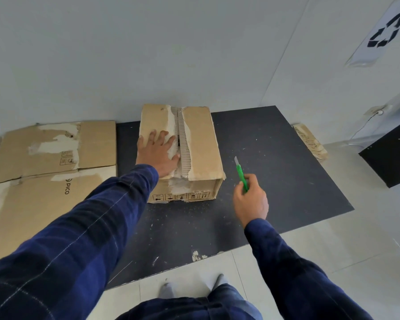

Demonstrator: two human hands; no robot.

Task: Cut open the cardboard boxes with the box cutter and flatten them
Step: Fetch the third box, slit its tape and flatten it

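The pale floor (333, 262) carries a black mat (275, 139), and the closed cardboard box (201, 144) stands on the mat's far half, close to the wall. Sheets of flattened cardboard (32, 204) lie on the floor to the left of the box, their edge just beside the mat. Down the middle of the box's top, the brown outer paper is torn away along the seam, baring a strip of ribbed cardboard. A recycling sign (386, 31) hangs on the wall, up and well to the right of the box. A smaller scrap of cardboard (311, 142) with writing on it lies to the right of the box, at the mat's edge.

The left hand (158, 155) rests flat on the left half of the box top, its fingers (163, 137) straight and spread, gripping nothing. The right hand (251, 199) hangs over the mat just right of the box's near corner, fingers (252, 181) curled round the green box cutter (241, 174). The blade is out and points away from the person, apart from the box.
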